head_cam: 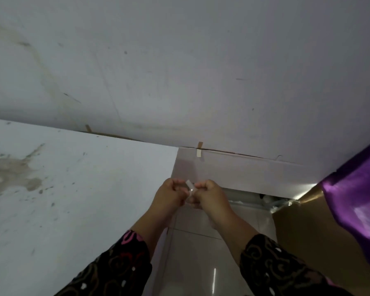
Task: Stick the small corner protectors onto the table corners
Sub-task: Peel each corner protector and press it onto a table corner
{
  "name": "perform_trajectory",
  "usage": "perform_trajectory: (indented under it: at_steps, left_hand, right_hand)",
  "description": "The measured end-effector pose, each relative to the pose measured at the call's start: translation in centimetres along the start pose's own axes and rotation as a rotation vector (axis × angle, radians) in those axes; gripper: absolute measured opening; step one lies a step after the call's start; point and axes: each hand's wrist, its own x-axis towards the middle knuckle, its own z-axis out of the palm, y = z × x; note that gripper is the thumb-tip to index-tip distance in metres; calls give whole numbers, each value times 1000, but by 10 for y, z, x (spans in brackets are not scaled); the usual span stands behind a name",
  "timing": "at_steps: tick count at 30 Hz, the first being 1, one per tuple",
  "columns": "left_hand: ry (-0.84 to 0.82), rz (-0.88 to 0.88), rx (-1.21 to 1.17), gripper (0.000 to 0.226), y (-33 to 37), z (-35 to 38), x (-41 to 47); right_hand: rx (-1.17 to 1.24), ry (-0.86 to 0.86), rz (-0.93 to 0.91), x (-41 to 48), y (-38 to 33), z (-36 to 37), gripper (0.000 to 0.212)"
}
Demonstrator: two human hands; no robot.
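**One corner protector (190,189) held, none seen fitted**

You pinch it between left hand (169,196) and right hand (210,196), fingers curled, just off the surface (94,210) edge. The surface corner (175,149) beyond looks bare; sticking appears not yet done.

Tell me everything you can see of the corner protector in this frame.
The protector is a small, translucent whitish piece, plastic by its look; blur hides its exact shape. It hangs pinched between the left hand and the right hand, just off the right edge of the white table, over the floor. It is not yet stuck to a corner.
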Motion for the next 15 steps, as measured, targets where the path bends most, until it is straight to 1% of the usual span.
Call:
perform_trajectory:
  at_steps: [3,6,10,15]
  left_hand:
    - [28,38,-14,40,4,13,2]
    - [44,71,34,49,8,19,10]
    - [60,101,89,47,10,20,33]
    - [66,77,166,47,11,11,83]
  right_hand:
    - [9,-52,-21,9,-4,-14,17]
    - [7,-78,-36,21,-10,-20,13]
    - [-22,-93,-15,45,-16,-17,15]
    - [-54,-130,29,96,-30,-4,21]
